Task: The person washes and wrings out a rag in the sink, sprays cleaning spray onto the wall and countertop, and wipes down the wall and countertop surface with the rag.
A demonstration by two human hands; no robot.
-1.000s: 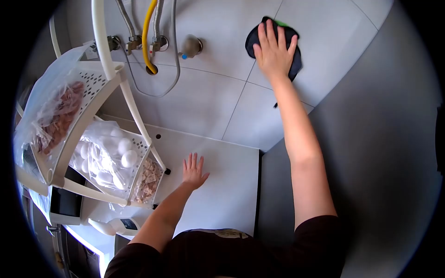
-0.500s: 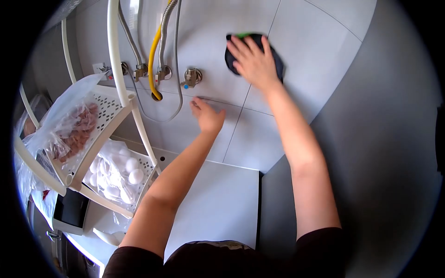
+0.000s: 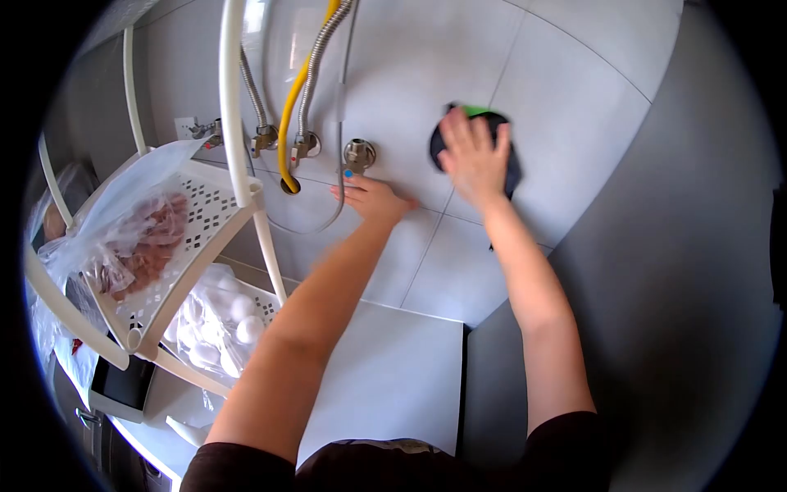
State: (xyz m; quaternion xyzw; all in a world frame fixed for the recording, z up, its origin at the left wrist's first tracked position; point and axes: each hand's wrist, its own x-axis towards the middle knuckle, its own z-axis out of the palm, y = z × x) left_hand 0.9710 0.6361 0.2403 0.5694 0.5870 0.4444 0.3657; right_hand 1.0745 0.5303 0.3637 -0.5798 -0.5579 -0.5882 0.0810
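My right hand (image 3: 475, 160) lies spread over a dark cloth (image 3: 510, 156) with a green patch at its top edge, pressed flat on the grey tiled wall (image 3: 574, 115). Its fingers are stretched out, slightly blurred. My left hand (image 3: 373, 199) is against the wall with its fingers apart and nothing in it. Just above it is a metal valve (image 3: 358, 154) with a blue dot, and a thin grey hose (image 3: 339, 139) hangs by its fingertips.
At left a white rack (image 3: 184, 275) holds bagged reddish pieces (image 3: 152, 246) and a bag of eggs (image 3: 217, 320). A yellow hose (image 3: 289, 123) enters a wall hole. A white surface (image 3: 393, 369) lies below; a dark grey panel (image 3: 656, 287) stands right.
My left hand has risen from the white surface to the wall beneath the valve. My right hand and the cloth have shifted across the wall. The camera view has also moved.
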